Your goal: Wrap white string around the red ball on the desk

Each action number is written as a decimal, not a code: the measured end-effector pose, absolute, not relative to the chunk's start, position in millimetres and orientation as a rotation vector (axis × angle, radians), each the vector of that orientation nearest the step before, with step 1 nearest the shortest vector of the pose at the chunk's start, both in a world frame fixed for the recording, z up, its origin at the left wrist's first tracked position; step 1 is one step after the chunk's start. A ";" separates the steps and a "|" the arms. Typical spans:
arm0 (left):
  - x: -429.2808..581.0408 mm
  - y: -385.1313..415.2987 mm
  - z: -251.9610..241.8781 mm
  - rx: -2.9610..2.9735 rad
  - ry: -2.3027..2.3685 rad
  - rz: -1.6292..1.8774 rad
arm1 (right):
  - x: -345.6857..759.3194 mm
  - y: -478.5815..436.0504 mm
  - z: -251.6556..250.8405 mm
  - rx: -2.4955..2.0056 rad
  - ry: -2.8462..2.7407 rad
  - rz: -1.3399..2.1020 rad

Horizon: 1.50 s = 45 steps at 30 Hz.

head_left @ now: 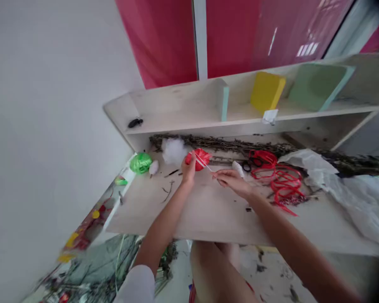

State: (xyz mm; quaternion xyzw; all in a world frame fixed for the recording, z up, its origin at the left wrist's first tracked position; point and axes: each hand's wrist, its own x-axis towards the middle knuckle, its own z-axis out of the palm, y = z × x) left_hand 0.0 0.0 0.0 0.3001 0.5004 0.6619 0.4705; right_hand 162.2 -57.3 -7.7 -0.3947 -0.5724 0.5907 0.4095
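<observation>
While a green ball of ribbon (140, 163) sat at the left end of the desk (208, 219), a small white lump (153, 167) lay just beside it, and a fluffy white wad (173, 151) stood a little farther right. Next came the left hand (188, 170), raised over the desk, its thumb and fingers closed on one end of a thin white strand (204, 162). A red bundle (205, 155) showed right by those fingers; whether they gripped it too, I could not tell. The strand slanted down, taut, to the right hand (230, 182), whose fingertips pinched its other end. Just beyond that hand were black-handled scissors (246, 166), then loose loops of red ribbon (286, 185) and, at the far right, crumpled white plastic (328, 179). Dried stems (227, 145) stretched along the back, behind both hands.
</observation>
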 end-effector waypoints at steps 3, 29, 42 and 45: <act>2.4 -6.1 6.0 0.645 1.108 1.521 | 163.4 -54.7 -6.3 -1.015 -1.454 1.448; -15.0 -15.5 14.7 0.780 0.764 0.836 | 171.8 -49.6 -2.4 -0.975 -0.858 1.923; -5.4 -25.6 7.1 2.163 1.162 0.907 | 188.0 -48.8 7.5 -0.894 -0.887 1.720; -1.8 -26.0 1.5 2.245 1.258 1.005 | 183.9 -52.2 10.3 -0.906 -0.969 1.664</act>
